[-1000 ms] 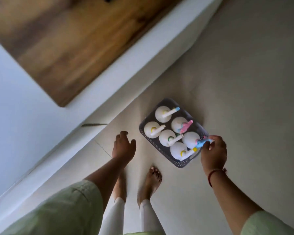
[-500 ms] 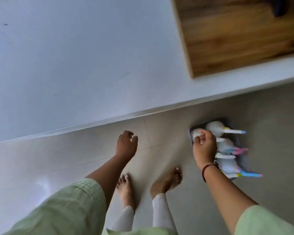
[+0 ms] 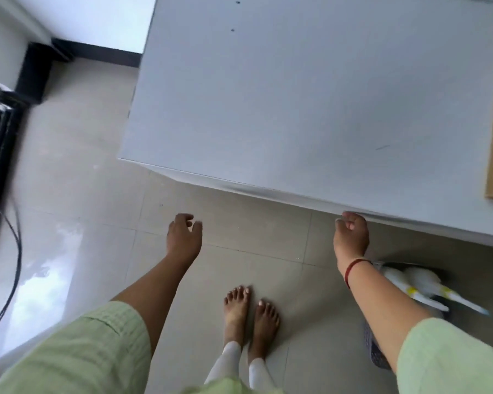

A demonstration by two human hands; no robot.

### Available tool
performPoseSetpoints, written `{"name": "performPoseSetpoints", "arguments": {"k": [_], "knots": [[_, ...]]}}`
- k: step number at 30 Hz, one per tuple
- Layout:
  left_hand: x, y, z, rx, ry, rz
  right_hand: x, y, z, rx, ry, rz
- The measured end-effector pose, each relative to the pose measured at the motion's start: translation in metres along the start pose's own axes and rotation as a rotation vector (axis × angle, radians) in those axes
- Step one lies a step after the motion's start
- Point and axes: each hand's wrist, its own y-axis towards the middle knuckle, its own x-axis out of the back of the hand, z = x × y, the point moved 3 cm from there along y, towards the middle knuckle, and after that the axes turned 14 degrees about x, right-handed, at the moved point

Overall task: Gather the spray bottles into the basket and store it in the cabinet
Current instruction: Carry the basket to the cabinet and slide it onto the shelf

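Lying tipped, spray bottles (image 3: pixel 419 282) in basket (image 3: pixel 377 356), nozzles pointing lower right

Two empty hands, left hand (image 3: pixel 184 237) and right hand (image 3: pixel 351 237), hover above tiled floor (image 3: pixel 97 166); basket (image 3: pixel 377 356) of spray bottles (image 3: pixel 416 282) sits behind the right arm.

The person wears a loose pale green top with wide sleeves (image 3: pixel 77 351) that end near the elbows, its cloth showing a faint woven check and a stitched hem. A thin red thread band (image 3: pixel 353 267) circles the right wrist. White leggings (image 3: pixel 228 362) narrow to the ankles, and both feet (image 3: pixel 249 319) are bare.
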Motion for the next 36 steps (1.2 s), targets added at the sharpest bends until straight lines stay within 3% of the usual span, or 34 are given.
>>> {"name": "performPoseSetpoints", "arguments": {"k": [3, 6, 9, 16, 20, 28, 36], "knots": [[0.01, 0.006, 0.009, 0.071, -0.147, -0.01, -0.011, -0.004, 0.003, -0.01, 0.033, 0.019], [0.027, 0.002, 0.008, 0.203, -0.437, -0.056, -0.005, -0.008, 0.009, -0.031, 0.065, -0.006], [0.05, 0.006, -0.008, 0.166, -0.551, -0.153, 0.008, -0.004, 0.015, -0.08, 0.12, -0.094], [0.078, 0.033, -0.052, 0.004, -0.509, -0.19, 0.035, 0.006, 0.004, -0.185, 0.225, -0.267], [0.084, 0.041, -0.054, -0.026, -0.546, -0.181, 0.047, 0.01, -0.003, -0.161, 0.194, -0.258], [0.101, 0.044, -0.048, -0.094, -0.337, -0.18, 0.07, 0.012, -0.012, -0.098, 0.109, -0.194], [0.121, 0.053, -0.031, -0.171, -0.056, -0.209, 0.118, -0.002, -0.047, -0.272, 0.203, -0.209]]}}
